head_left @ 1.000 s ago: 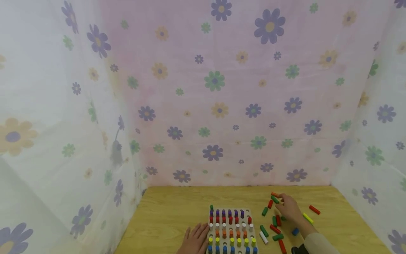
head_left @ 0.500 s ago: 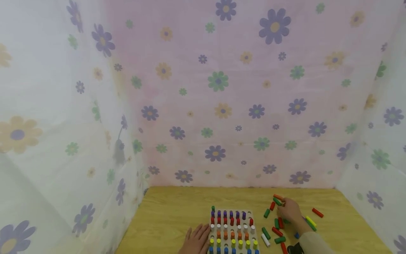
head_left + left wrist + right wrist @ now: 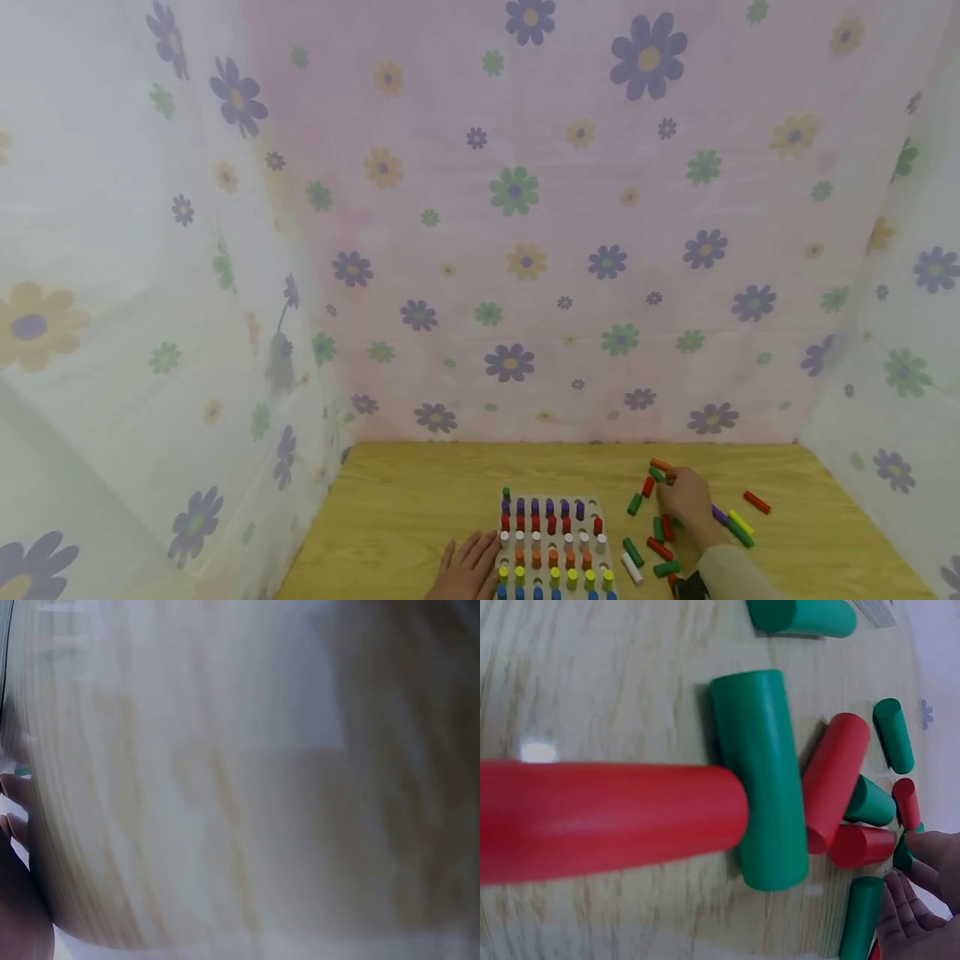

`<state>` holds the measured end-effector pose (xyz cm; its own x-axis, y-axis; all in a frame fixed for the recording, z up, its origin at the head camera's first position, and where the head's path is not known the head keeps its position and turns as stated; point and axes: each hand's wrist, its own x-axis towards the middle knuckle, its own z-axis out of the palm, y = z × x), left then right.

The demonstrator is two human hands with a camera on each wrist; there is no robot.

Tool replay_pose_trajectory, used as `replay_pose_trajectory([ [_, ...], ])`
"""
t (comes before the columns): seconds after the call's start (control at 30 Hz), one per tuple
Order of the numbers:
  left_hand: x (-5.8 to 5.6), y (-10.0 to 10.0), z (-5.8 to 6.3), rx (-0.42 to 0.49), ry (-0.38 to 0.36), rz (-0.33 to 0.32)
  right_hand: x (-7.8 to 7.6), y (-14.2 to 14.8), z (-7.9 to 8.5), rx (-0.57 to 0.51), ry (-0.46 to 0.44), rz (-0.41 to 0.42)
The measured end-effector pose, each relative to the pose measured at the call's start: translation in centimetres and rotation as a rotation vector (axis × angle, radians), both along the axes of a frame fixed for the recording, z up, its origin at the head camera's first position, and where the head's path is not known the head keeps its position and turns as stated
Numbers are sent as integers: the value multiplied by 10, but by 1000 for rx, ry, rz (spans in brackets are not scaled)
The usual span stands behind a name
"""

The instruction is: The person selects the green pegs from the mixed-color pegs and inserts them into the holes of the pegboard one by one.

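In the head view my left hand [image 3: 467,568] lies with straight fingers against the left edge of a pegboard [image 3: 588,533]. Rows of purple, red, white, orange, yellow and blue pegs stand in it, with one green peg [image 3: 506,493] at the far left corner. My right hand [image 3: 686,502] is low over the loose pegs at the right. Its fingertips are at a green peg [image 3: 657,475] beside an orange peg [image 3: 661,464]. The right wrist view shows the thumb overlapping a green peg [image 3: 902,859]; whether it is pinched is unclear. The left wrist view is mostly blurred tabletop.
Loose pegs lie around my right hand: a red peg [image 3: 757,502], a yellow peg [image 3: 741,522], a purple peg [image 3: 720,514], a white peg [image 3: 632,569] and several green ones. Flowered cloth walls [image 3: 450,333] close in the wooden table [image 3: 405,492] behind and at both sides.
The thumb and fingers of my right hand have drawn closer together at the green peg. The purple peg beside the forearm has come into view. My left hand stays by the board.
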<state>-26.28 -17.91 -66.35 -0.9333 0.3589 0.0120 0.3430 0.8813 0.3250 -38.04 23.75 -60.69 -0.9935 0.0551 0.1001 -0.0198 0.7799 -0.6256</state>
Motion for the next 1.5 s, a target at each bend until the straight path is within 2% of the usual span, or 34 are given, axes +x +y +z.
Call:
replay_pose_trajectory([
  [0.13, -2, 1, 4, 14, -1, 5, 0, -4, 6, -26, 42, -41],
  [0.27, -3, 0, 6, 21, -6, 0, 0, -7, 7, -38, 30, -56],
  [0.43, -1, 0, 1, -12, 28, -11, -1, -4, -1, -25, 11, -66],
  [0.6, 4, 1, -4, -26, 33, 9, -2, -1, -9, 9, -16, -70],
  [0.8, 5, 3, -5, -21, 11, 21, -2, 2, -7, 42, -28, -39],
  [1.03, 2, 1, 3, -2, -3, -2, -4, 5, -7, 45, -20, -4],
  [1.27, 2, 1, 3, 27, -3, -10, 3, 4, 1, -14, -6, 42],
  [1.5, 3, 1, 2, 31, 11, -10, 7, 11, 8, -69, -25, 50],
])
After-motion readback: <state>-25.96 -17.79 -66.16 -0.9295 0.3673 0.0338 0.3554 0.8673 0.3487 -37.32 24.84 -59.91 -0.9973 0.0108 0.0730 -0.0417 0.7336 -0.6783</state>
